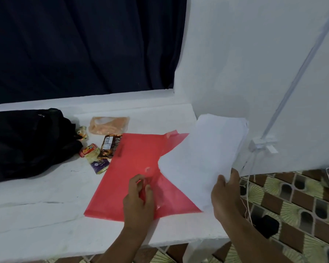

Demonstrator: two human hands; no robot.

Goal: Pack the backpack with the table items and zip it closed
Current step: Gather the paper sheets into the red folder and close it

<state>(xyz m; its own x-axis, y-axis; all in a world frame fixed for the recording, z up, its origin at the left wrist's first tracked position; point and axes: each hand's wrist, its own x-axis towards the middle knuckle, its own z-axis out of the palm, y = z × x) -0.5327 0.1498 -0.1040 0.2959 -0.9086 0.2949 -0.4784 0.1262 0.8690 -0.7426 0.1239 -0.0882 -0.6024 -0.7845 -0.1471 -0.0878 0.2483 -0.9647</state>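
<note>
Red plastic folder [133, 168] lies flat on white table [46, 205], flap open. Left hand [139, 196] pinches flap edge with curled fingers. Right hand [226, 192] grips stack of white paper [203, 158] at lower corner, stack tilted above folder's right side, not inside. Black backpack [27, 141] lies at table's left; cannot tell if open. Between backpack and folder: snack packets [95, 154], one dark packet [108, 147] touching folder edge, orange pouch [108, 125] behind.

A crumpled black fabric backpack [25, 141] lies at the table's left end; small snack packets [98, 150] sit beside it, then a flat red plastic folder [133, 168] and a white paper stack [203, 158], tilted up.
</note>
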